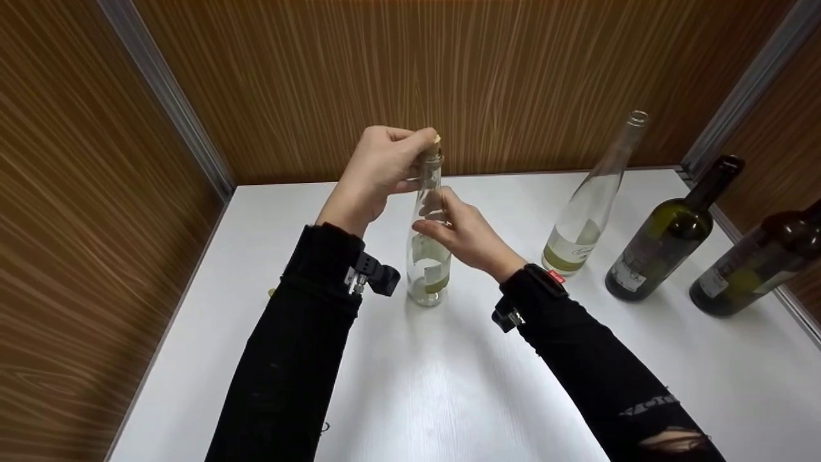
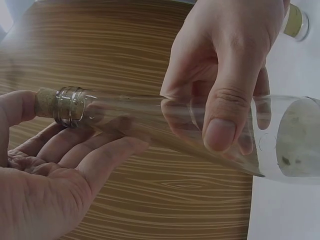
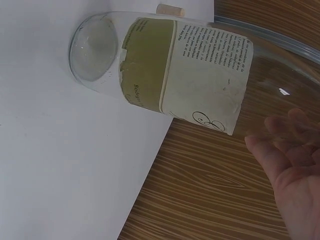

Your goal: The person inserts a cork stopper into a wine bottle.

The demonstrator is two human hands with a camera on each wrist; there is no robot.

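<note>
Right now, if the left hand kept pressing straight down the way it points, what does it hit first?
The cork in the mouth of the clear bottle. The left hand is already on it, fingers curled over the top, so contact is immediate. The right hand grips the bottle's neck below.

Right hand [image 3: 292,165] at lower right edge, fingers loosely extended against the clear glass bottle [image 3: 150,65], seen partly through the glass. Bottle base sits up and left of the hand, on the white table [image 3: 60,165]. Torn paper label [image 3: 190,75] wraps the body between base and fingers: olive part toward the base, white printed part toward the hand. Loose cork [image 3: 170,10] lies on the table beyond the bottle, well apart from the hand. Wood-grain wall panel [image 3: 210,195] just left of and below the hand
</note>
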